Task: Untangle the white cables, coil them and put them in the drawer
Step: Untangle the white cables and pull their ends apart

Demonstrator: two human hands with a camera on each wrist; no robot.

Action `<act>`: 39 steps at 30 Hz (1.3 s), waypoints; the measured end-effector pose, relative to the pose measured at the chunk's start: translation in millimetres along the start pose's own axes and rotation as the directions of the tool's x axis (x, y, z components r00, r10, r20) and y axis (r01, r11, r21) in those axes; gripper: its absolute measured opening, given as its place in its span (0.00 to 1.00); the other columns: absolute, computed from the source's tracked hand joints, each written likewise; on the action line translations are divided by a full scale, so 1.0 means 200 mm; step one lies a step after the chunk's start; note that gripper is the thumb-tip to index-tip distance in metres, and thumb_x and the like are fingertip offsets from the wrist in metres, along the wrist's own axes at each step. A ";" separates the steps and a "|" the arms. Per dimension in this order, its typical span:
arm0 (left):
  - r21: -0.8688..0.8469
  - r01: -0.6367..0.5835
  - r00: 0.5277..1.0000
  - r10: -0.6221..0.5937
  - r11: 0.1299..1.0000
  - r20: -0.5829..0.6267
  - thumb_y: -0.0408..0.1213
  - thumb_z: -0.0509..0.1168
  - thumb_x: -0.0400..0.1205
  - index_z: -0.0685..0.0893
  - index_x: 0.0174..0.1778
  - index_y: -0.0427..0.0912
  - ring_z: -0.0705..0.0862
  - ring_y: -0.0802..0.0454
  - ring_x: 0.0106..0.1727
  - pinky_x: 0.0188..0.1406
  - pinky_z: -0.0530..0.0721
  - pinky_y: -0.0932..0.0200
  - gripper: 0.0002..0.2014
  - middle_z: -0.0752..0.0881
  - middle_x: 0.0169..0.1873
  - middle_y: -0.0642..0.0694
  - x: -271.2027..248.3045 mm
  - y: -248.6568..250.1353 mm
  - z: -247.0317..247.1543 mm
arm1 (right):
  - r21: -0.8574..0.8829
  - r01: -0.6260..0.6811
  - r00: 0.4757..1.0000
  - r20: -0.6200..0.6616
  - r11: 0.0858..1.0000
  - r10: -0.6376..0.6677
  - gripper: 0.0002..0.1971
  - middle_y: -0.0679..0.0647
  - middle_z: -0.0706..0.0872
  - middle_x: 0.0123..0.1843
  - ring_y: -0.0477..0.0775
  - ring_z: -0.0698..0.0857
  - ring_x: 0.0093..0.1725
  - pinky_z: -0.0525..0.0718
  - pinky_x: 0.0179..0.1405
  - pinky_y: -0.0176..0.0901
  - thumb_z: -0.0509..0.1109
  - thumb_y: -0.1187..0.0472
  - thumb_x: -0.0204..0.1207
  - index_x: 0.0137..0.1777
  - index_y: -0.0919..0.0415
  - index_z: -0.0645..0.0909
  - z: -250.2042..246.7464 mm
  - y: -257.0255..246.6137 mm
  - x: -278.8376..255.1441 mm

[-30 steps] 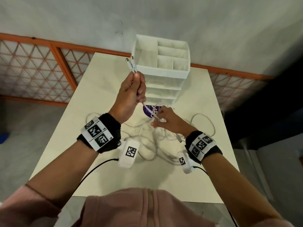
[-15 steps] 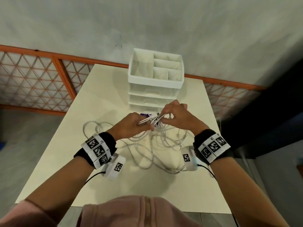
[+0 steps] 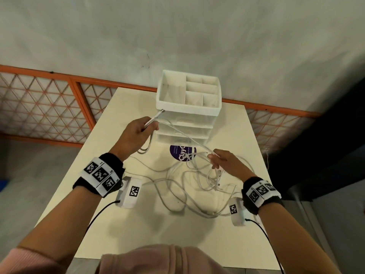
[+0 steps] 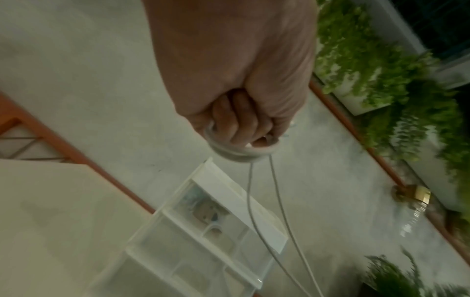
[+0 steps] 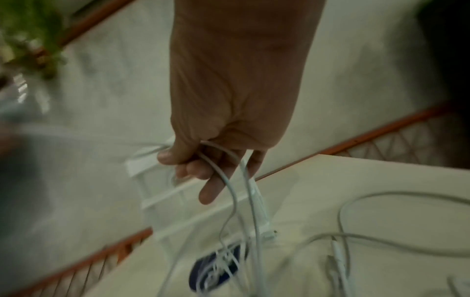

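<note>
A tangle of white cables [image 3: 189, 180] lies spread over the middle of the cream table [image 3: 110, 224]. My left hand [image 3: 142, 130] is raised in front of the drawer unit and grips a small coil of white cable [image 4: 236, 154]; a plug end [image 3: 161, 112] sticks out past the fist. Strands run from it down to my right hand [image 3: 219, 159], which pinches white cable [image 5: 229, 180] just above the tangle. The white drawer unit [image 3: 187, 113] stands at the table's far middle, its clear drawers pushed in.
A round purple sticker [image 3: 182, 152] lies on the table in front of the drawer unit. An orange railing with mesh [image 3: 45, 113] runs behind the table, with a pale wall beyond. Black wrist-camera leads [image 3: 98, 212] trail off the near edge.
The hands, close together half a second ago, have drawn apart: the left rose toward the drawer unit with its cable end, the right moved right and lower, stretching strands between them.
</note>
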State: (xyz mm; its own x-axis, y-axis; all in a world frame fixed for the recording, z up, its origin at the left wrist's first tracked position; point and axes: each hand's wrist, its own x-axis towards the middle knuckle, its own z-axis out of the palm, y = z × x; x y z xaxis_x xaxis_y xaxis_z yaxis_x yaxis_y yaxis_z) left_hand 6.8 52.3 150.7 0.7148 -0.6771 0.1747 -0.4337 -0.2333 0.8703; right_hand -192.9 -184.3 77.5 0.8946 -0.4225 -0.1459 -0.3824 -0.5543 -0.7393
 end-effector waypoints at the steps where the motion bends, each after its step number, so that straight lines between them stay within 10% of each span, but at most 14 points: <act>1: 0.052 0.034 0.999 -0.032 0.998 -0.038 0.38 0.60 0.85 0.82 0.37 0.40 0.70 0.60 0.22 0.22 0.66 0.71 0.12 0.71 0.24 0.48 0.01 -0.05 -0.01 | 0.040 0.015 0.999 -0.033 0.999 -0.014 0.15 0.48 0.79 0.25 0.39 0.81 0.26 0.76 0.38 0.40 0.63 0.56 0.82 0.33 0.56 0.77 -0.03 -0.01 -0.01; 6: 0.406 0.255 0.963 -0.266 0.877 -0.030 0.48 0.75 0.73 0.83 0.57 0.38 0.80 0.44 0.42 0.43 0.77 0.53 0.22 0.81 0.36 0.42 0.00 -0.19 0.01 | 0.008 0.102 0.995 -0.014 0.995 -0.102 0.14 0.44 0.78 0.32 0.38 0.76 0.30 0.75 0.35 0.30 0.58 0.57 0.85 0.40 0.58 0.80 -0.14 -0.24 -0.02; 10: 0.030 -0.010 0.992 0.006 0.999 0.129 0.46 0.74 0.73 0.84 0.56 0.49 0.73 0.62 0.24 0.28 0.68 0.70 0.16 0.77 0.20 0.58 -0.05 0.01 0.15 | -0.124 0.224 0.974 0.056 0.967 -0.218 0.15 0.56 0.86 0.38 0.62 0.80 0.38 0.77 0.43 0.48 0.60 0.54 0.84 0.41 0.56 0.84 -0.09 -0.48 0.01; 14: -0.124 -0.072 0.953 0.105 0.990 0.284 0.48 0.69 0.78 0.88 0.46 0.43 0.77 0.67 0.29 0.35 0.73 0.68 0.11 0.85 0.26 0.59 -0.04 0.08 0.23 | -0.025 0.279 0.959 0.062 0.960 -0.277 0.14 0.50 0.79 0.32 0.51 0.74 0.34 0.74 0.38 0.44 0.58 0.54 0.85 0.38 0.48 0.79 -0.09 -0.63 0.02; 21: -0.095 -0.242 0.970 0.241 0.966 -0.024 0.38 0.61 0.85 0.75 0.34 0.54 0.67 0.64 0.21 0.22 0.63 0.71 0.13 0.72 0.19 0.57 0.00 0.11 0.09 | 0.028 0.120 0.971 0.203 0.992 -0.123 0.09 0.48 0.79 0.31 0.45 0.78 0.32 0.78 0.40 0.41 0.64 0.58 0.82 0.43 0.61 0.79 -0.03 -0.31 0.06; 27: 0.064 -0.064 0.957 0.079 0.996 -0.280 0.42 0.61 0.85 0.82 0.42 0.35 0.69 0.61 0.19 0.19 0.62 0.71 0.14 0.69 0.20 0.52 0.00 -0.04 0.03 | -0.101 -0.056 0.995 0.071 0.993 0.064 0.14 0.42 0.87 0.31 0.55 0.87 0.44 0.81 0.53 0.52 0.62 0.57 0.83 0.35 0.52 0.81 0.08 0.07 -0.07; 32: 0.224 0.087 0.989 -0.056 0.971 -0.139 0.41 0.62 0.84 0.84 0.43 0.30 0.74 0.43 0.29 0.25 0.67 0.64 0.16 0.77 0.25 0.42 -0.19 -0.29 0.09 | 0.116 -0.152 0.988 0.009 0.981 0.152 0.10 0.50 0.76 0.24 0.41 0.78 0.17 0.78 0.25 0.37 0.65 0.59 0.81 0.38 0.62 0.79 -0.01 0.05 -0.18; 39: 0.232 0.119 0.976 -0.157 0.966 0.153 0.39 0.69 0.79 0.87 0.38 0.41 0.73 0.60 0.23 0.23 0.65 0.72 0.07 0.78 0.19 0.52 -0.20 -0.36 -0.10 | 0.027 -0.094 0.966 -0.241 0.995 0.097 0.21 0.66 0.70 0.25 0.54 0.68 0.27 0.68 0.29 0.40 0.72 0.41 0.70 0.27 0.57 0.85 -0.27 -0.03 -0.19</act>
State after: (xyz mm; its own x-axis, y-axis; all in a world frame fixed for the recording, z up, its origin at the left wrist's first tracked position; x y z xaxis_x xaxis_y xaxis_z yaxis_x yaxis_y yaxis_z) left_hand 19.7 110.1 90.4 0.6813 -0.7311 -0.0366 -0.4609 -0.4673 0.7544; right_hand -238.1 -203.8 123.0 0.7709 -0.6346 -0.0547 -0.4581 -0.4927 -0.7399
